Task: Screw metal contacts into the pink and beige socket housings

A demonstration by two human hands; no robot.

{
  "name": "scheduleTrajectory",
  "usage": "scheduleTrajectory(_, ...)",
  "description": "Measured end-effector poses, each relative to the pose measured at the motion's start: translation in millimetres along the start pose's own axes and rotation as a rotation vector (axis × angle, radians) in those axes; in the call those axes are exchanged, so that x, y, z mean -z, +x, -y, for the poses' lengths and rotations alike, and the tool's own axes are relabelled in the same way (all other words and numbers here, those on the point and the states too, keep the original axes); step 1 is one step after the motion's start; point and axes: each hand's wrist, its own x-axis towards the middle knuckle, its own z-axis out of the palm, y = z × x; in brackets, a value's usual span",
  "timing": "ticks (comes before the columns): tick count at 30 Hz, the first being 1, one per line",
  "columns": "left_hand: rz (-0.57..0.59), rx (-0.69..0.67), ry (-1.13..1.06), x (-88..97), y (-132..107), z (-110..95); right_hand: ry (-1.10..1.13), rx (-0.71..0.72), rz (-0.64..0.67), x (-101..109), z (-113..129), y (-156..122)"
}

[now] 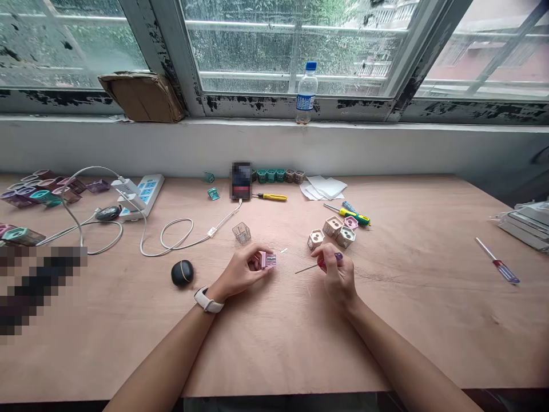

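Note:
My left hand (245, 268) is closed, its thumb and fingers pinching a small pink pencil sharpener (269, 260) with a shiny metallic face turned right. In my right hand (338, 274) is a screwdriver (305, 269) with a red and purple handle; its thin shaft points left, the tip apart from the sharpener. Between the hands, a thin pale strip (283, 250) lies on the table. A clear plastic case (242, 233) stands beyond my left hand. Several cream hexagonal sharpeners (316, 238) and a pink one (350, 222) cluster just beyond my right hand.
Yellow-green screwdriver (355, 217), white papers (323, 187) and teal and brown sharpeners (271, 175) lie farther back. A white cable (189, 246), power strip (148, 191) and black case (182, 273) are left. Another screwdriver (497, 261) lies right. A bottle (306, 94) stands on the sill.

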Motion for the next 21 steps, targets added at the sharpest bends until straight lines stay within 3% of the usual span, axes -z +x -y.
scheduleTrajectory(8,-0.005,-0.066,0.078,-0.8,1,1,-0.025,0.015,0.149,-9,1,-2)
scheduleTrajectory(21,0.002,-0.063,0.083,-1.0,1,2,-0.009,-0.021,0.194,-13,-6,-5)
